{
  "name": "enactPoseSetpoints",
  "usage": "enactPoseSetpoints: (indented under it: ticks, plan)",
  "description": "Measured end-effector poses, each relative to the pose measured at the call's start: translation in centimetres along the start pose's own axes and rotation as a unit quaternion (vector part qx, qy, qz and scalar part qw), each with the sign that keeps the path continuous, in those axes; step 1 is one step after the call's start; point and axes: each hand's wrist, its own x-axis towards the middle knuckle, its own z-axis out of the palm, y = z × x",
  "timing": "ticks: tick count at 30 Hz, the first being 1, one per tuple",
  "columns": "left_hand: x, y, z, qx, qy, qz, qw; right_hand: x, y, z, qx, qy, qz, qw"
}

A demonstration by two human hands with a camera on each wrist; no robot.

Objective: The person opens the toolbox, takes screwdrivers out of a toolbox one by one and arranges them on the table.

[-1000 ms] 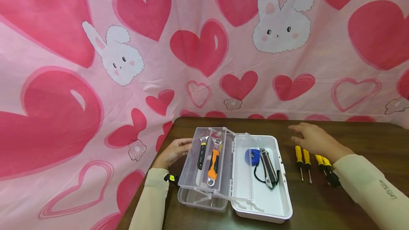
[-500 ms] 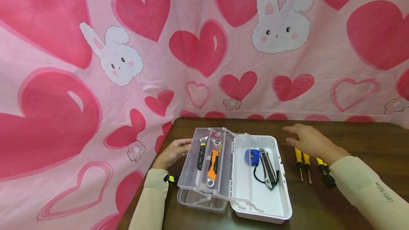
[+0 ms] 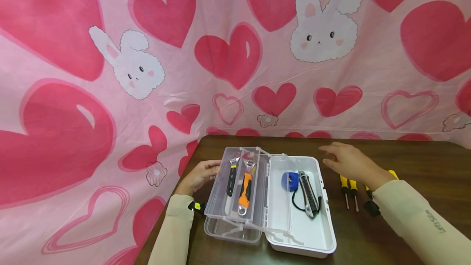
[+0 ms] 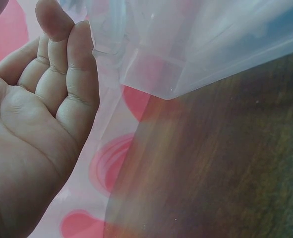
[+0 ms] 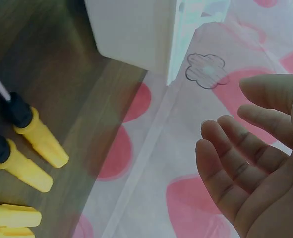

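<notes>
My left hand [image 3: 200,176] is at the left side of the clear upper tray [image 3: 219,199] of a toolbox, fingertips at its edge; in the left wrist view the palm [image 4: 29,129] shows beside the clear plastic [image 4: 156,69]. In the tray lie a black-handled adjustable wrench [image 3: 231,180] and an orange-handled one [image 3: 245,189]. The white toolbox base [image 3: 301,232] holds a blue tape measure [image 3: 290,181] and a utility knife [image 3: 309,193]. Holding nothing, my right hand [image 3: 353,162] hovers right of the base, its fingers [image 5: 230,183] loosely bent.
Yellow-handled screwdrivers [image 3: 353,187] lie on the dark wooden table [image 3: 353,240] below the right hand, some partly hidden by the forearm. A pink heart-patterned cloth [image 3: 228,11] hangs behind and to the left. The tray's linkage arms [image 3: 283,235] span the base.
My right hand has drifted left toward the white base, and its sleeve covers more of the right-hand screwdrivers. The left hand and the toolbox stay where they were.
</notes>
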Motion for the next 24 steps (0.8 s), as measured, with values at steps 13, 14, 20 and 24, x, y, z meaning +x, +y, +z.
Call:
enactPoseSetpoints:
  ticks: [13, 14, 20, 24]
  plan:
    - [-0.2, -0.1, -0.1, 0.004, -0.002, 0.002, 1.0, 0.5, -1.3, 0.1, 0.011, 0.014, -0.018, 0.9997]
    - [-0.2, -0.1, -0.1, 0.004, -0.001, 0.002, 1.0, 0.6, -1.5, 0.1, 0.012, 0.014, -0.021, 0.9996]
    - [-0.1, 0.0, 0.0, 0.006, 0.001, -0.005, 1.0, 1.0, -2.1, 0.1, 0.009, 0.017, -0.032, 0.9993]
    - [0.0, 0.0, 0.0, 0.011, 0.001, -0.005, 0.9999, 1.3, -2.5, 0.1, 0.007, 0.017, -0.033, 0.9993]
